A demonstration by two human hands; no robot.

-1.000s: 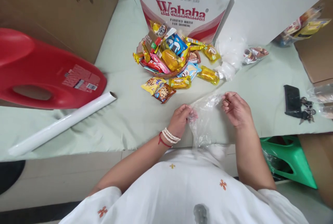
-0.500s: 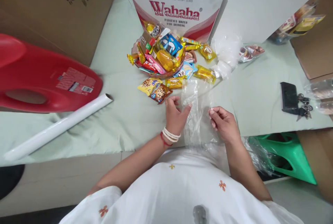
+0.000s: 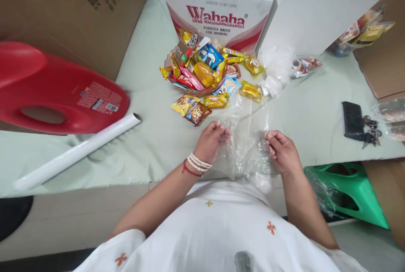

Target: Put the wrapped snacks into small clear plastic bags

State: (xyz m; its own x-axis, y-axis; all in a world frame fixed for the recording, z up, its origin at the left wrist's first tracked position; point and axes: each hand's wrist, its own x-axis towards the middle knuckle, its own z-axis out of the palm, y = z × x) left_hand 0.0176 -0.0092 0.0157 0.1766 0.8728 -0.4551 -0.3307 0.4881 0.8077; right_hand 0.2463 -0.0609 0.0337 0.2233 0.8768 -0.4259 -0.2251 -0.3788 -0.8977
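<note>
A clear plastic bag (image 3: 245,137) is spread between my two hands at the front of the table. My left hand (image 3: 212,141), with white and red bands at its wrist, is closed on the bag's left side. Pinching the right side is my right hand (image 3: 281,149). Just beyond the bag lie wrapped snacks: a yellow cookie packet (image 3: 185,104), a brown cookie packet (image 3: 198,114) and yellow-wrapped cakes (image 3: 216,100). Behind them a bowl (image 3: 202,92) is heaped with assorted packaged snacks.
To the left stand a red jug (image 3: 72,90) and a white roll (image 3: 79,149). A Wahaha carton (image 3: 218,19) is at the back. Crumpled clear bags (image 3: 275,67) lie right of the bowl. A black case with keys (image 3: 352,120) sits far right, above a green stool (image 3: 354,196).
My left hand has gone from open fingers to a closed grip on the bag. Both hands have moved apart, spreading the bag wider.
</note>
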